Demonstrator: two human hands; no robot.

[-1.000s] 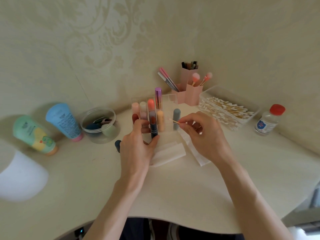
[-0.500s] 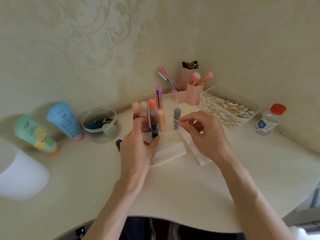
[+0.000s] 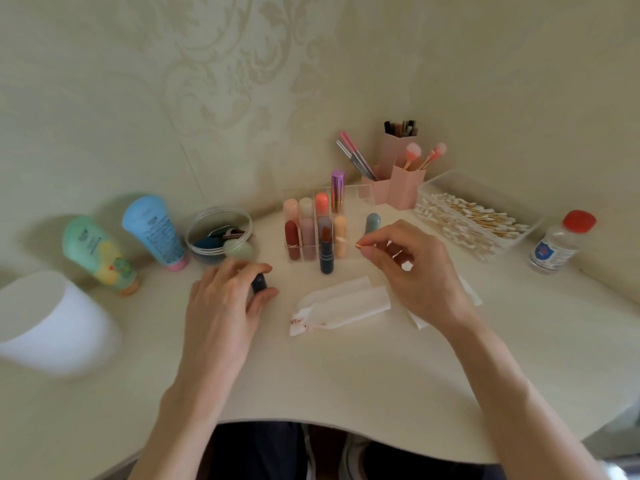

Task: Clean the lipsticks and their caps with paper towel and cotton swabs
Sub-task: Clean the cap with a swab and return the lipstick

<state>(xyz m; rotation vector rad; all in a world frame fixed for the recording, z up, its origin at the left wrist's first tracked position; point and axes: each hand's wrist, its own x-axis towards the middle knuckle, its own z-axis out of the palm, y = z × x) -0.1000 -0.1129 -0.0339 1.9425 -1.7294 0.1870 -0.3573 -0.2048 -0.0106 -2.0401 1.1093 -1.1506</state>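
Observation:
An uncapped dark blue lipstick (image 3: 326, 251) with a red-brown bullet stands upright on the table, just in front of the clear organizer (image 3: 346, 194) that holds several capped lipsticks. Its dark blue cap (image 3: 259, 283) lies to the left, and my left hand (image 3: 225, 306) curls its fingers and thumb round it. My right hand (image 3: 415, 268) pinches a cotton swab (image 3: 348, 241) whose tip points left toward the standing lipstick. A folded paper towel (image 3: 341, 306) with red smears lies between my hands. A grey-blue lipstick (image 3: 373, 223) stands alone right of the organizer.
A clear box of cotton swabs (image 3: 478, 216) and a red-capped bottle (image 3: 559, 242) sit at the right. Pink brush holders (image 3: 401, 181) stand behind. On the left are a clear jar (image 3: 220, 235), two tubes (image 3: 154, 233) and a white cup (image 3: 52, 323).
My left hand let go of the uncapped lipstick, which now stands alone, and moved left and down onto the dark cap. My right hand with the swab stayed nearly in place.

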